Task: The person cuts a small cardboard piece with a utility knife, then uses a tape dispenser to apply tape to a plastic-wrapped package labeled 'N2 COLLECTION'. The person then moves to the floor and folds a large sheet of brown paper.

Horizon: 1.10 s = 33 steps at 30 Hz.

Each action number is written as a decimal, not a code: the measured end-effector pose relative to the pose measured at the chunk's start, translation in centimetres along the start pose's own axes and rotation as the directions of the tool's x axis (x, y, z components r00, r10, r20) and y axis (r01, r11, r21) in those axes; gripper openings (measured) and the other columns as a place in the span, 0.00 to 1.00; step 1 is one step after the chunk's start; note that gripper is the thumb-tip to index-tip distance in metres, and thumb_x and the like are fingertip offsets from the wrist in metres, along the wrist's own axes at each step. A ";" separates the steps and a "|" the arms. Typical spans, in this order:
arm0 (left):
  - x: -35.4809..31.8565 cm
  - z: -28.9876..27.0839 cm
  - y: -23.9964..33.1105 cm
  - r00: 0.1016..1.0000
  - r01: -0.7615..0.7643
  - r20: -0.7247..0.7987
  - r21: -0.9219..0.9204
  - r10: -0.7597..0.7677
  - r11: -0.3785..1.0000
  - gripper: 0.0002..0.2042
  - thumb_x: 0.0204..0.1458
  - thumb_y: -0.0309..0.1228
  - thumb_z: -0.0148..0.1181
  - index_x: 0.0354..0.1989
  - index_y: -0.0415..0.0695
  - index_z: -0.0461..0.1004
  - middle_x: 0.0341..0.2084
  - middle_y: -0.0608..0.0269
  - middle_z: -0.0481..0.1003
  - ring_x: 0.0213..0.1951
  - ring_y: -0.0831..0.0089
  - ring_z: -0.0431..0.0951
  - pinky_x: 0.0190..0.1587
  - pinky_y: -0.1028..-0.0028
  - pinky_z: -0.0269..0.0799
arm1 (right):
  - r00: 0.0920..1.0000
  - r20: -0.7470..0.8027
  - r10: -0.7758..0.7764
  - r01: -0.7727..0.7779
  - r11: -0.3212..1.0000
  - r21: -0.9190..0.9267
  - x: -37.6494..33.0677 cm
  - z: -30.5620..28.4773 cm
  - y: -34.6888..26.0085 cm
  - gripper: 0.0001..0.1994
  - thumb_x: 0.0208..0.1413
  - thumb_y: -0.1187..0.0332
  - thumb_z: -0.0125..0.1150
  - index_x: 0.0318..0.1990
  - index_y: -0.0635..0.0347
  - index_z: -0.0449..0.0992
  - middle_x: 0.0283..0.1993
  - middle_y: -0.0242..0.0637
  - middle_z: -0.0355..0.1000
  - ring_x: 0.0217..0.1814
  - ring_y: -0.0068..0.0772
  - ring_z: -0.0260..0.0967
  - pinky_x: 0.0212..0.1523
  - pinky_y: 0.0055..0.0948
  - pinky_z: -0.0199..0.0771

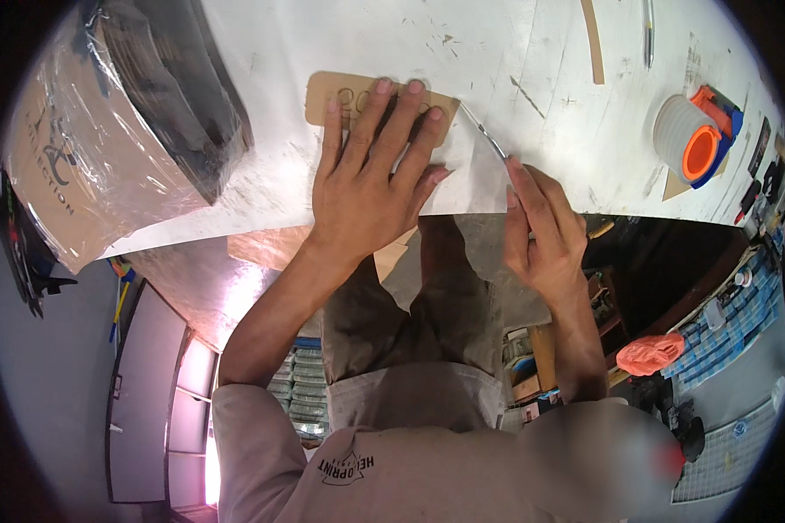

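Observation:
My left hand lies flat with fingers spread over a small brown cardboard piece, pressing it against the white table. Dark curved pen marks show on the card between and above the fingers. In my right hand is a slim silver craft knife, pinched between the fingers. Its thin tip reaches the upper right corner of the cardboard; whether it cuts in cannot be made out. The palm side of my left hand and most of the knife's handle are hidden.
A plastic-wrapped cardboard box stands on the table's left. To the right sits an orange and blue tape dispenser with a wide roll. A narrow cardboard strip and a pen lie at the far side. The table's near edge curves below my hands.

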State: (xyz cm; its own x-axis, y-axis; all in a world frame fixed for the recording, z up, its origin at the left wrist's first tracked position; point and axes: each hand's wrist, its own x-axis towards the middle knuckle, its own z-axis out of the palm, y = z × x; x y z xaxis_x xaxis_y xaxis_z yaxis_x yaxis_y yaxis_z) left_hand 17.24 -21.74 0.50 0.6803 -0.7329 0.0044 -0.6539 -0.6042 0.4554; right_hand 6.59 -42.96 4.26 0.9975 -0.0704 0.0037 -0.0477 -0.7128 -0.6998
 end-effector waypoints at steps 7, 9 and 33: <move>0.0 0.4 0.0 1.000 0.018 -0.014 0.013 -0.018 1.000 0.26 0.61 0.48 0.62 0.67 0.55 0.74 0.72 0.61 0.65 0.75 0.55 0.60 0.76 0.46 0.50 | 0.995 0.089 -0.044 0.043 0.999 0.008 0.8 -1.6 1.3 0.28 0.49 0.85 0.61 0.61 0.65 0.76 0.49 0.49 0.77 0.37 0.46 0.81 0.33 0.38 0.84; 0.0 0.2 0.1 1.000 0.025 -0.005 0.037 -0.025 0.999 0.26 0.62 0.48 0.61 0.68 0.56 0.74 0.72 0.61 0.65 0.75 0.55 0.59 0.77 0.46 0.49 | 0.994 0.102 -0.046 0.046 0.999 0.003 0.9 -1.8 1.4 0.28 0.48 0.86 0.61 0.61 0.65 0.76 0.48 0.49 0.77 0.37 0.46 0.80 0.33 0.38 0.84; 0.2 0.2 0.3 0.999 0.048 -0.007 0.044 -0.048 0.998 0.26 0.62 0.49 0.61 0.68 0.59 0.74 0.71 0.60 0.67 0.74 0.56 0.62 0.77 0.49 0.48 | 0.975 0.197 -0.106 0.106 0.994 0.012 2.4 -3.5 2.3 0.26 0.50 0.89 0.60 0.60 0.71 0.77 0.47 0.53 0.79 0.36 0.40 0.82 0.32 0.33 0.83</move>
State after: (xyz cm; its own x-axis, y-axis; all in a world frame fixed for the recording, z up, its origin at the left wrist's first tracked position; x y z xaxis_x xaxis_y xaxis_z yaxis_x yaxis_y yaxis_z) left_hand 17.10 -22.09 0.41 0.7133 -0.7008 -0.0110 -0.6341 -0.6520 0.4157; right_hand 8.72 -47.24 5.16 0.9875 0.1447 -0.0627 0.0590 -0.7078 -0.7039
